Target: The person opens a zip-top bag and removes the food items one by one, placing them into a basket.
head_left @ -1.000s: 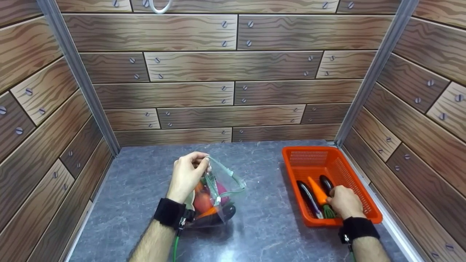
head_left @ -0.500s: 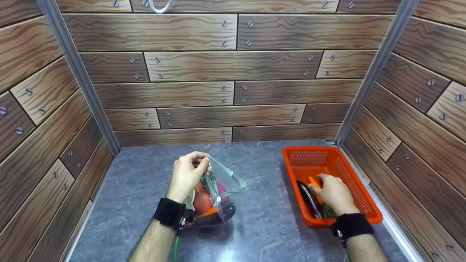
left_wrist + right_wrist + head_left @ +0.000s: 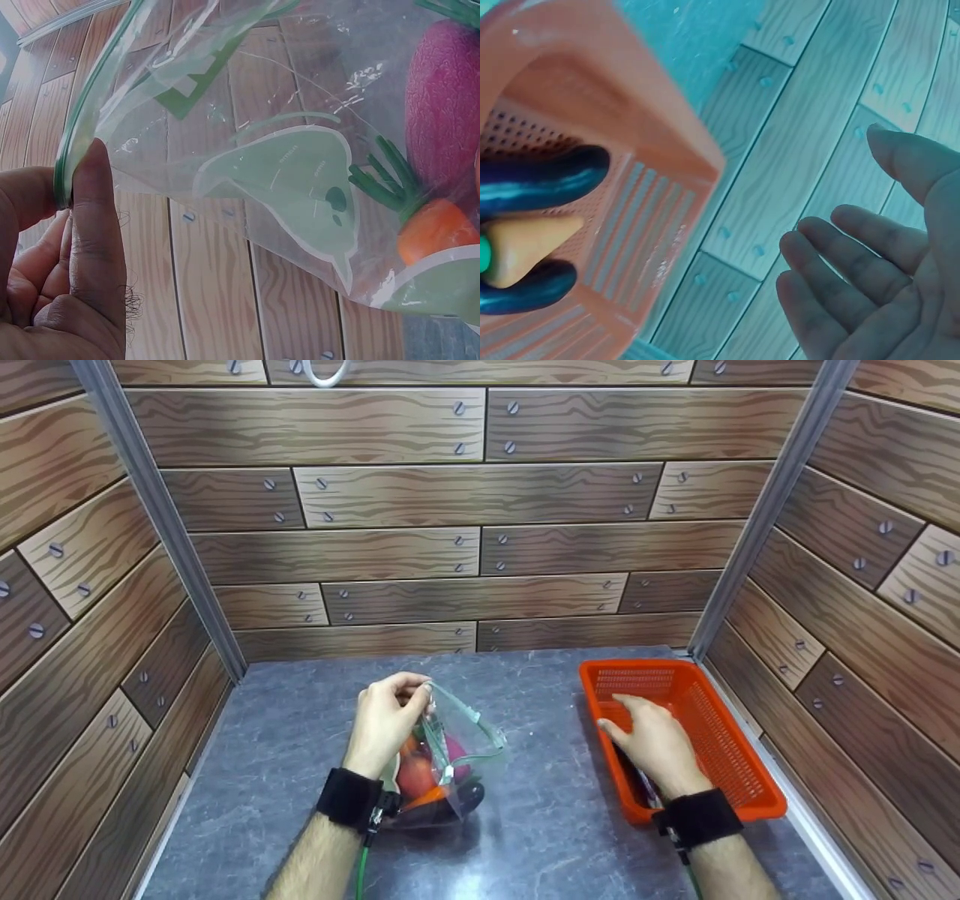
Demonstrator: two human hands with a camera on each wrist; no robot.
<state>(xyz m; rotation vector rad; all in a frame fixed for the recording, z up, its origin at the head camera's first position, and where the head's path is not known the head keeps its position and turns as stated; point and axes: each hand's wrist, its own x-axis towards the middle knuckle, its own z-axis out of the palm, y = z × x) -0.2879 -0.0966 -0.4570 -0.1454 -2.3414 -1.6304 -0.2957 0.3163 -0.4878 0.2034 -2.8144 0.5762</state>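
While the left hand (image 3: pixel 384 721) pinches the clear zip bag's (image 3: pixel 450 757) rim, already holding several toy vegetables, the empty, loosely spread right hand (image 3: pixel 654 744) hovers over the orange plastic basket (image 3: pixel 720 735), where an orange toy carrot (image 3: pixel 526 250) and two dark toy aubergines (image 3: pixel 540 178) remain.

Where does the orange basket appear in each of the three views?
Head: the orange basket sits lower right, under the right hand.
Left wrist: not in it.
Right wrist: it fills the left side, with a carrot between two eggplants inside.
Shared landmark: the wood-plank wall.
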